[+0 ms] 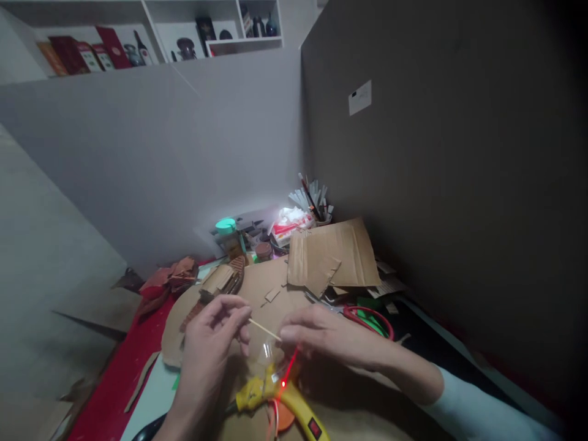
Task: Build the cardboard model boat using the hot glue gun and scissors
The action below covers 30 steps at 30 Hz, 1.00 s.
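Fingers of the left hand (209, 337) and right hand (324, 334) are closed on opposite ends of a thin stick (265, 329), held over the near half of the table (110, 386). Below, a yellow gun-shaped tool (301, 410) lies toward the near edge. A cardboard sheet (353, 251) and a red loop (392, 331) crowd the right side. Between hands and far edge stretches a flat cardboard base (260, 275), bearing a small scrap (272, 295). Along the far edge stand a turquoise-lidded jar (233, 246), brown inside, and a cup (324, 222) of pale strips (301, 197)
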Motion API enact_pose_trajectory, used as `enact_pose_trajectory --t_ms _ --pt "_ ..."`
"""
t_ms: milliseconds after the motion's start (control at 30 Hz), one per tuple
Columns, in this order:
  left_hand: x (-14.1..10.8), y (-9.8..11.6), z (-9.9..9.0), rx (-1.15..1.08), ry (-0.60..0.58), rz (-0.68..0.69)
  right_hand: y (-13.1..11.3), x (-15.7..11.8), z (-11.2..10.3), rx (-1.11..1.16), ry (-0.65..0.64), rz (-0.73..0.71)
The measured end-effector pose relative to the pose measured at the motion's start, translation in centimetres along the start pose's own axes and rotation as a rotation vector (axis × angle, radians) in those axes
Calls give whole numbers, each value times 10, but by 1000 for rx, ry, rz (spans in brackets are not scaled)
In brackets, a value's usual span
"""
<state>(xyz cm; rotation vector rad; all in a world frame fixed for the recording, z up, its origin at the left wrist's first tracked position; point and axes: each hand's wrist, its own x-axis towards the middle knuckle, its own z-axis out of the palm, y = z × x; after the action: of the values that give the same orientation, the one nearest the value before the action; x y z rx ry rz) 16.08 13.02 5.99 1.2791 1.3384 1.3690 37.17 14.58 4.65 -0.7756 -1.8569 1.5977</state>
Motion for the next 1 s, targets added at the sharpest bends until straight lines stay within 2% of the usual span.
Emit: enact_pose_trajectory --t_ms 133,267,400,633,767,933,1000 --pt "-13 -5 -7 -21 58 0 -1 -1 12 29 31 62" --pt "-24 -11 -22 -32 99 -12 -5 -2 23 106 51 63" --pt "-34 -21 -35 -35 98 -32 -7 -4 30 107 65 101" --pt "-47 -42 -23 -31 4 -118 8 -1 30 73 113 122" --pt "-51 -47 -19 -28 10 -114 9 -1 30 91 53 133" --pt "-53 -49 -22 18 -39 -129 -1 -5 28 -188 10 106" --pt "-52 -49 -22 37 -66 -129 -3 -8 27 -221 -10 108"
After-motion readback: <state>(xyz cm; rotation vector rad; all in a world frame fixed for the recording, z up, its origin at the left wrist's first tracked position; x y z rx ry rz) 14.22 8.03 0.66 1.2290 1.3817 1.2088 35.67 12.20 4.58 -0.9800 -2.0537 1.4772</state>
